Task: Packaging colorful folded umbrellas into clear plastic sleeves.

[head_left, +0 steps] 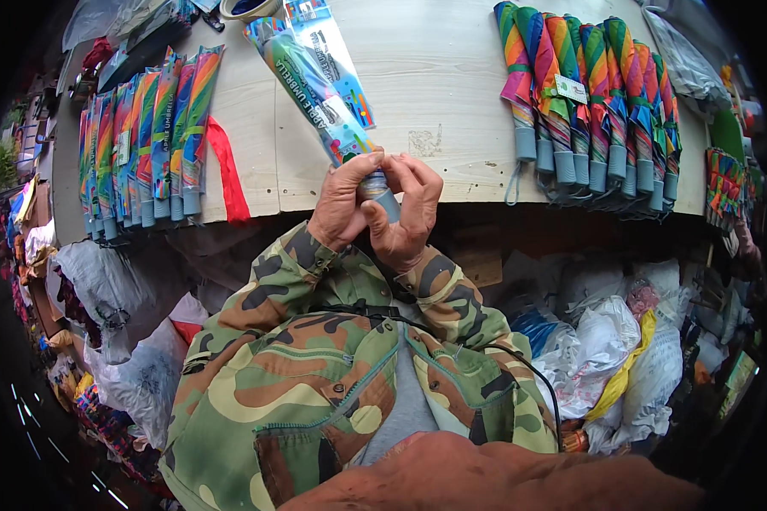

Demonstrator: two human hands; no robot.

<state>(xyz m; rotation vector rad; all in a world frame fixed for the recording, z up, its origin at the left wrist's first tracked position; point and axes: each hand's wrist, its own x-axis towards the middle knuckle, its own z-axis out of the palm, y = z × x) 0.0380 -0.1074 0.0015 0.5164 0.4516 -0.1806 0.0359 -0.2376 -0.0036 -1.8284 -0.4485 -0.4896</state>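
Observation:
A folded umbrella [302, 81] in a printed clear sleeve slants over the table, its grey-blue handle toward me. My left hand [344, 194] is closed around it near the sleeve's mouth. At the handle, my right hand [406, 209] has its thumb and fingers closed on the grey-blue grip. Under the umbrella's far end lies a stack of flat printed sleeves [337, 60], partly hidden. To the left is a row of sleeved rainbow umbrellas [136, 140]; on the right, several rolled rainbow umbrellas [588, 98] have their handles at the table's front edge.
The pale table [460, 77] spans the far side of my hands. A red ribbon [225, 170] hangs over its front edge beside the left row. A bowl [251, 7] stands at the back. White sacks [592, 341] and plastic bags [145, 366] crowd the space below on both sides.

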